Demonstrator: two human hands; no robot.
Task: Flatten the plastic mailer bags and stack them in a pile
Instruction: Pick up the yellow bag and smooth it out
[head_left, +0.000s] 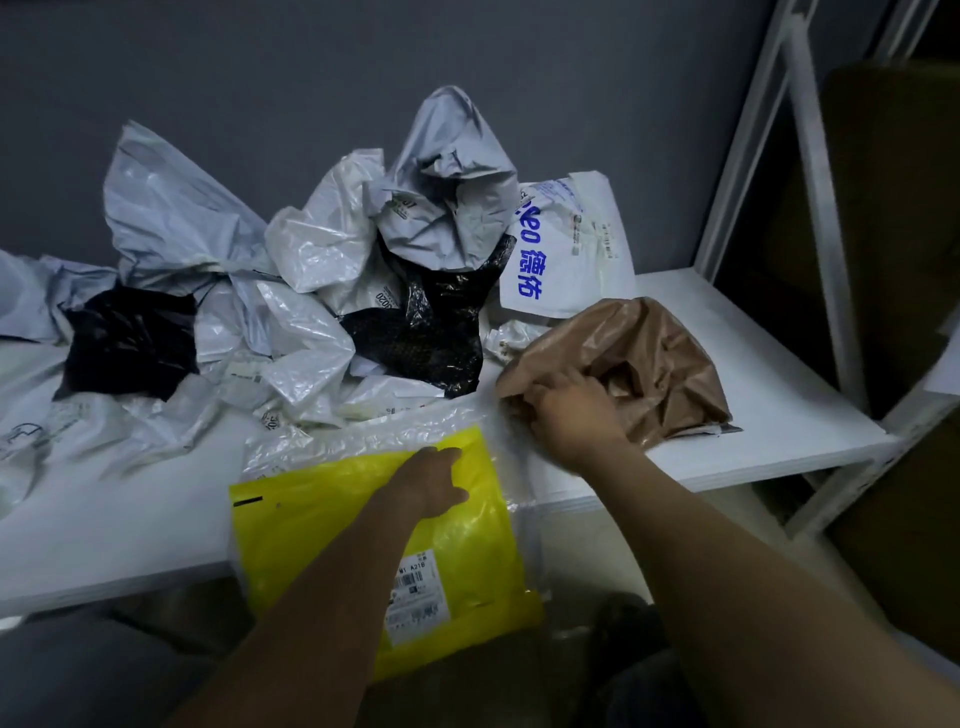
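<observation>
A flat yellow mailer bag (322, 525) lies at the table's front edge, hanging over it, on top of a clear bubble mailer (358, 431). My left hand (431, 483) rests flat on the yellow bag near its far right corner. My right hand (566, 410) grips the near left edge of a crumpled brown mailer bag (649, 364) to the right. Behind them sits a heap of crumpled grey, white and black mailer bags (322, 270), and a white bag with blue print (561, 249) leans at the back right.
The white table (130, 525) ends at a front edge near me and a right edge by a white metal shelf frame (810, 171). A grey wall (260, 67) stands behind the heap. Dark floor and my legs show below.
</observation>
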